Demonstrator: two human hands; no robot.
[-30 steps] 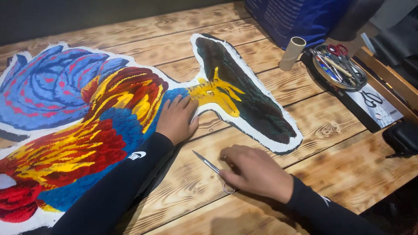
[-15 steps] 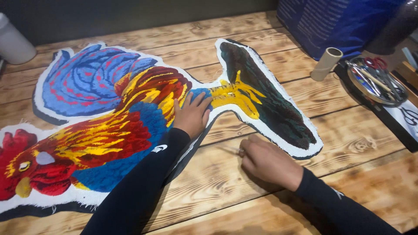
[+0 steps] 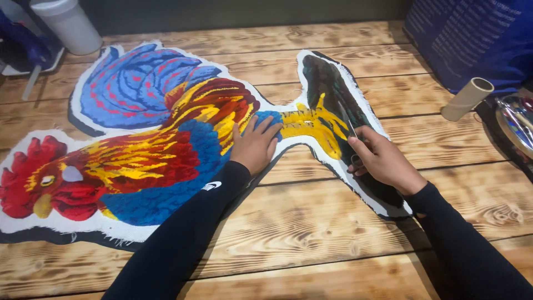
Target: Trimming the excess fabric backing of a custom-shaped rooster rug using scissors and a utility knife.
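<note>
Cup: a white plastic cup [image 3: 69, 23] stands at the far left corner of the worktop [image 3: 311, 233]; what it contains cannot be seen from here.
Rooster cut-out: the painted rooster cut-out [image 3: 166, 139] lies flat on the wooden planks, long axis running left to right, red-combed head pointing left near the left edge, blue tail feathers fanned toward the far side, yellow leg and dark foot stretching right.
Left hand: the left hand [image 3: 255, 145] lies flat, palm down, fingers spread, pressing on the blue patch where body meets leg; it grips nothing.
Leg end: the yellow leg [image 3: 311, 125] runs right into the dark, white-edged foot panel [image 3: 333, 83], which slants from the far side down toward the near right.
Right hand: the right hand [image 3: 383, 161] rests on the foot panel, fingers curled around a thin metal tool [image 3: 348, 126] whose tip points away, up over the dark paint.
Tube: a cardboard tube [image 3: 466, 99] lies tilted on the worktop, open end up to the right, just beside a blue bag [image 3: 472, 39].
Dish: at the right edge a round dish [image 3: 519, 125] holds what look like slim tools, too cut off to name.
</note>
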